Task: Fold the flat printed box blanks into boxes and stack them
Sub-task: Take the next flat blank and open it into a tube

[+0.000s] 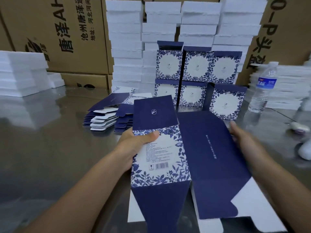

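The left hand [134, 145] is gripping the navy and white floral printed cardboard box blank [198, 157], thumb pressing on its white text panel, while the right hand [244, 138] is grasping the edge of its plain navy panel. The half-opened blank is hanging just above the shiny grey surface [50, 132]. Behind it, folded floral boxes [196, 69] are standing stacked in two tiers, beside a pile of flat navy blanks [107, 115].

Half-opened navy floral box blank [176, 157], flat blanks pile [107, 113], six stacked boxes [196, 81]
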Available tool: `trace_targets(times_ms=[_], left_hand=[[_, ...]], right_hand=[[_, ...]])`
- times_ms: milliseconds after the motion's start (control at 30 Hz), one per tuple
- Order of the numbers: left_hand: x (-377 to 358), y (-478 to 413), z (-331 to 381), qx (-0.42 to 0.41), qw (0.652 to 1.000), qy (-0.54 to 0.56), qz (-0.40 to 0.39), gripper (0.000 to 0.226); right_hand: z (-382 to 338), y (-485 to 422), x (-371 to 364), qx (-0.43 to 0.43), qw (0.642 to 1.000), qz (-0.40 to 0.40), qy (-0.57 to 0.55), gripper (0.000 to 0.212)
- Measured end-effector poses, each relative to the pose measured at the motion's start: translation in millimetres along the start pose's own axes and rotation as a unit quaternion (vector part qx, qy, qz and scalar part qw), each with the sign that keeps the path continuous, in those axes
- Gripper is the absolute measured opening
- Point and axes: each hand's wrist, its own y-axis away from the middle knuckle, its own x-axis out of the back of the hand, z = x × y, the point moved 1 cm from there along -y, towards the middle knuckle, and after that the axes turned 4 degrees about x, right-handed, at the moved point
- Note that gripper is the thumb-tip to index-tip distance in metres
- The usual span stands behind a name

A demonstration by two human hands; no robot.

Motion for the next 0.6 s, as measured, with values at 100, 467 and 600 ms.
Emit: trace_targets(times_ms=[100, 467, 600], left_hand=[[2.5, 0.5, -2.3, -0.042, 0.998, -0.051, -0.022, 0.027], [4.3, -9.3, -0.2, -0.056, 0.985, -0.129, 0.102, 0.037], [9.0, -10.8, -0.4, -0.049, 0.987, -0.102, 0.111, 0.041]], right_hand=[[4.2, 5.6, -4.8, 0.071, 0.989, 0.048, 0.123, 0.048], [11.5, -4.7, 0.0, 0.092, 0.984, 0.059, 0.142, 0.05], [16.3, -7.3, -0.6, 0.07, 0.993, 0.032, 0.087, 0.037]])
